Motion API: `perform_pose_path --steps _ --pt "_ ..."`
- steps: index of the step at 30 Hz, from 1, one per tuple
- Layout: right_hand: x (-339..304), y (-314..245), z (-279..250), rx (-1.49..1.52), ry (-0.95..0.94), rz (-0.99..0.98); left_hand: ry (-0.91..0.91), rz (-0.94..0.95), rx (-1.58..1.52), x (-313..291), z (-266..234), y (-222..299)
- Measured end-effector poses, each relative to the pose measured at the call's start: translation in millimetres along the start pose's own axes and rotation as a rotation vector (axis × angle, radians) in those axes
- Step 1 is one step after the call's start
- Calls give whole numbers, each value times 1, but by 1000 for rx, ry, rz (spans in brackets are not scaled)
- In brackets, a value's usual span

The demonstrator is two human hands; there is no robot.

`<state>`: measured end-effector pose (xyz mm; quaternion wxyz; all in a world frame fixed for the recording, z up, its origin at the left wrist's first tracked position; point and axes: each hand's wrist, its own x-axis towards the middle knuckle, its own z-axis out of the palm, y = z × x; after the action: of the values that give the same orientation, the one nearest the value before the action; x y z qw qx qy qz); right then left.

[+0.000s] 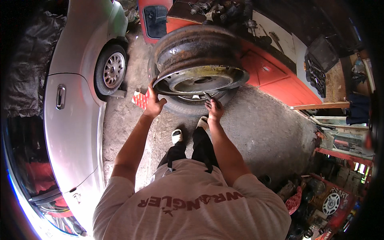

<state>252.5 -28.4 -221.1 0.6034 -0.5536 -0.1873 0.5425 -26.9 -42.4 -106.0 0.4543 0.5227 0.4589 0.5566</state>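
A rusty, worn steel wheel rim (pixel 196 52) without a tyre is tilted in front of me, above a tyre (pixel 182 107) lying on the floor. With its fingers on the left edge of the rim, my left hand (pixel 154 104) grips it, thumb sticking out to the side. My right hand (pixel 215 109) closes around a slim dark hand tool (pixel 207 96). Its tip meets the near lip of the rim. Exactly which tool it is cannot be made out. A red and white box (pixel 140 99) shows just left of my left hand.
A silver car (pixel 76 104) with its wheel (pixel 114 70) stands close on the left. Ahead and right is a red workbench (pixel 272 76) with metal parts and an opened black tool case (pixel 316 76). Clutter, including a silver wheel cover (pixel 331 203), fills the lower right.
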Motion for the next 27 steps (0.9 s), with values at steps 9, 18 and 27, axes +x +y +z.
perform_pose_path --steps 9,18,27 --pt "25 -12 -39 -665 -375 -425 -21 9 9 2 2 6" --pt "0 -26 -11 1 -71 28 -35 -17 6 -2 -11 -20" --pt "1 12 -1 335 171 364 -44 -5 61 -2 -11 -15"
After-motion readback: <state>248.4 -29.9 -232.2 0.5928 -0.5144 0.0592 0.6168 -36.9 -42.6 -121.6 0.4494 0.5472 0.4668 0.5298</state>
